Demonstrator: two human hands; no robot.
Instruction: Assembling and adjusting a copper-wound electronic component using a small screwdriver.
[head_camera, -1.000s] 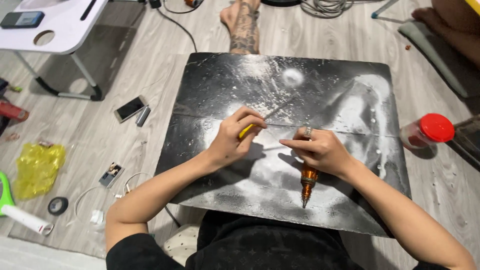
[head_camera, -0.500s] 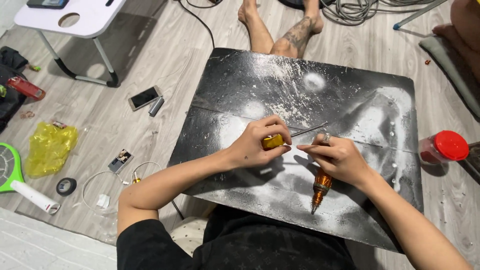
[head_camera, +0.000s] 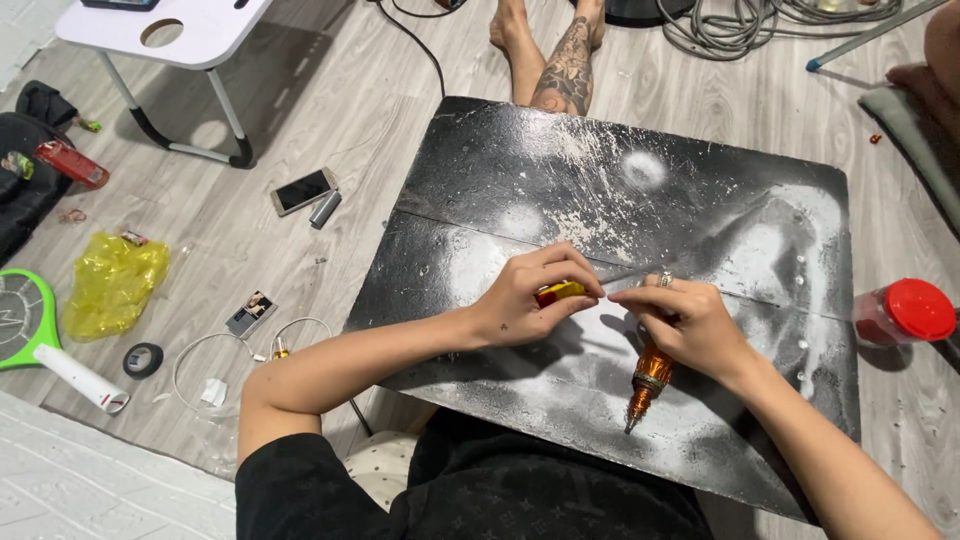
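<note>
Left hand fingers pinch a yellow tool; right hand fingers grip an orange screwdriver mid-tabletop; a red-lidded jar stands beside the right edge.

Yellow tool mostly hidden in left hand; right forearm cut off.
</note>
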